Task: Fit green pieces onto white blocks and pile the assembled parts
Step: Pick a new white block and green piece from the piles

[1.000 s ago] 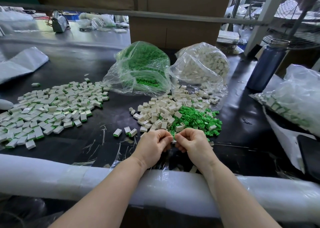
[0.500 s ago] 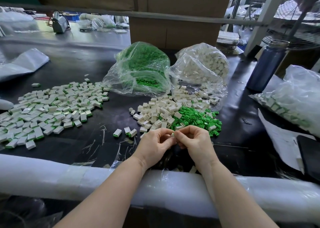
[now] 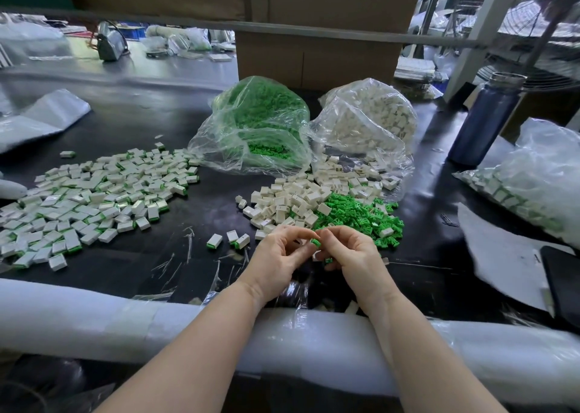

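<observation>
left hand [image 3: 279, 255] and right hand [image 3: 348, 252]: lower centre of frame, fingertips meeting, both pinching one small green piece [image 3: 315, 242]; whether a white block sits under it cannot be told. loose white blocks [image 3: 295, 199] and green pieces [image 3: 354, 215]: heaped on the black surface [image 3: 204, 212] just above the hands. assembled parts [image 3: 94, 199]: spread at centre left. bag of green pieces [image 3: 257, 124] and bag of white blocks [image 3: 364, 121]: upper centre, side by side.
</observation>
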Available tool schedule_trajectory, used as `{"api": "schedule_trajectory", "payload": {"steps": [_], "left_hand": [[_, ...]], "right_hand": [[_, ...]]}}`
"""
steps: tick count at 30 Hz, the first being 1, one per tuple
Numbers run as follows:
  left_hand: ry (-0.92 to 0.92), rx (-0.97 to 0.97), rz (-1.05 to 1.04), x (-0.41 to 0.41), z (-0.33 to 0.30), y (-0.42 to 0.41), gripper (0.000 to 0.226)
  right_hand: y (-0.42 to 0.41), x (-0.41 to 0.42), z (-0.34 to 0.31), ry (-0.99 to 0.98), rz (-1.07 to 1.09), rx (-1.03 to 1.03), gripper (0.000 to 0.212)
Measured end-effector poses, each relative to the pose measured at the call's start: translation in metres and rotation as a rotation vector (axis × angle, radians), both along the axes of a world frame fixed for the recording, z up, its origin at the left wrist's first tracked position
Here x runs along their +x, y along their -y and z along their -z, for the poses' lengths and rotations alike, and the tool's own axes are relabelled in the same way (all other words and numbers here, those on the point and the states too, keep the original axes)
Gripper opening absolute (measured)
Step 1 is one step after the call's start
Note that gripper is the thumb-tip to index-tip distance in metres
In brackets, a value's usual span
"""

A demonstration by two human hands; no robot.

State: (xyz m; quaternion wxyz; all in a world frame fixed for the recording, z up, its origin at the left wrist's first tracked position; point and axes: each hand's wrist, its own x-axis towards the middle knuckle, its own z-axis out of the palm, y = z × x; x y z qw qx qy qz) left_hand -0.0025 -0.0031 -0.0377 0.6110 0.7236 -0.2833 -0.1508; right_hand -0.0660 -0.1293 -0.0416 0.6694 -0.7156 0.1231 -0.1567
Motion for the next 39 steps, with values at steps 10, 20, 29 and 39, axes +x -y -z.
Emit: {"api": "schedule_trajectory", "payload": {"steps": [10, 20, 29, 39], "left_hand": [[0.038, 0.026, 0.014, -0.003, -0.0041, 0.0004, 0.013], [0.047, 0.06, 0.01, -0.0031, -0.0047, 0.0012, 0.014], [0.085, 0.085, 0.012, -0.0032, -0.0051, 0.0004, 0.016], [0.073, 0.112, 0.03, -0.0045, -0.0047, 0.0012, 0.018]], "right_hand": [[0.0011, -0.0018, -0.0009, 0.024, -0.104, 0.006, 0.018], [0.002, -0.0006, 0.0006, -0.003, -0.165, -0.023, 0.012], [0.0024, -0.0008, 0.0025, -0.014, -0.183, -0.025, 0.008], [0.001, -0.0002, 0.0004, -0.016, -0.172, 0.0, 0.014]]}}
